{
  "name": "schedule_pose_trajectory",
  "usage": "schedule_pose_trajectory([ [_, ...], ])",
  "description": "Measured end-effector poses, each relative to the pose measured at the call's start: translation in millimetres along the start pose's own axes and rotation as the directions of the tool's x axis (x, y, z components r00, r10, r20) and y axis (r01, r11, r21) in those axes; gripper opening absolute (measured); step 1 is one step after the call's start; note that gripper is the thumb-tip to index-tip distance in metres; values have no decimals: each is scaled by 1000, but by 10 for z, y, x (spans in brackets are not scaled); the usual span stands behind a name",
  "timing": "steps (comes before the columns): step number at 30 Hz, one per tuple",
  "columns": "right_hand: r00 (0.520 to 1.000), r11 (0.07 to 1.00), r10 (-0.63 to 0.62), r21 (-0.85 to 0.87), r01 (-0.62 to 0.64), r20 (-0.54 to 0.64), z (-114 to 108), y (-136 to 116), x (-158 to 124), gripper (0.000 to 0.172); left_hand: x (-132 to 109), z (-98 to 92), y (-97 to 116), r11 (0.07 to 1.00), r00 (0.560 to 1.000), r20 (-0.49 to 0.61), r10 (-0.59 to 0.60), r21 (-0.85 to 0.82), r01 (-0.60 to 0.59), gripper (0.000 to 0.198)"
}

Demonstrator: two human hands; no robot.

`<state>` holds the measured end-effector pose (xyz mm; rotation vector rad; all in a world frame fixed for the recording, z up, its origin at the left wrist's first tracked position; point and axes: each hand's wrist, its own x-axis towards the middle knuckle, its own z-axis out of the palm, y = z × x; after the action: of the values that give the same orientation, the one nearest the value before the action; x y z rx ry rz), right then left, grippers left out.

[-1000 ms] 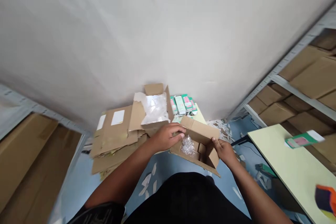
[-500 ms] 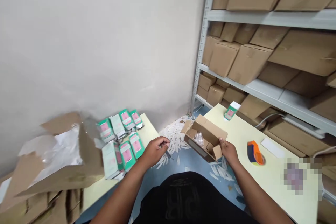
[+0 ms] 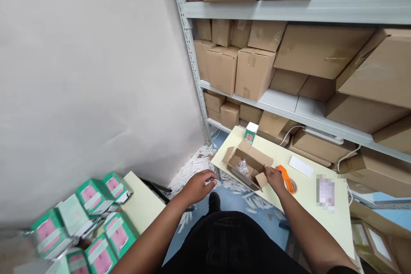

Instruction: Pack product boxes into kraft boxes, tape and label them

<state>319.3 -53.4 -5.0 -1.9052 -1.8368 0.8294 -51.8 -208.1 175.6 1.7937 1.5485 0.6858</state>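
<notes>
My right hand (image 3: 275, 179) grips the right end of a small open cardboard box (image 3: 239, 176). The box is tilted over the front edge of the right-hand table, its flaps spread; whether it touches the table I cannot tell. Clear crumpled plastic (image 3: 243, 167) lies inside it. My left hand (image 3: 199, 185) hovers to the left of the box, apart from it, with fingers curled together; what they hold, if anything, is hidden. Just right of my right hand sits an orange tape dispenser (image 3: 287, 179). Behind the open box stands a green and white carton (image 3: 251, 132).
Several green and pink cartons (image 3: 99, 254) cover part of the left table (image 3: 141, 199). A white flat piece (image 3: 301, 166) lies on the right table (image 3: 327, 222). Shelves (image 3: 289, 8) full of cardboard boxes rise behind. Paper strips (image 3: 192, 171) litter the floor.
My view has turned right. The open box in my right hand has moved from over the floor gap to the right table's edge, near the tape dispenser. My left hand has left the cartons behind.
</notes>
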Motion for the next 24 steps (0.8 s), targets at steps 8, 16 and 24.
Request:
schedule_pose_trajectory([
  [8,987,987,144,57,-148,73,-120,-214,434,58,1023,-299,-357,997,989,127,76,-10,-75,16],
  [16,954,938,298,172,-301,44,-234,-430,294,62,2350,-70,-286,985,984,170,59,150,-85,17],
  [24,962,942,265,231,-243,-69,-386,-190,-156,59,3815,738,291,889,979,63,-192,433,147,55],
])
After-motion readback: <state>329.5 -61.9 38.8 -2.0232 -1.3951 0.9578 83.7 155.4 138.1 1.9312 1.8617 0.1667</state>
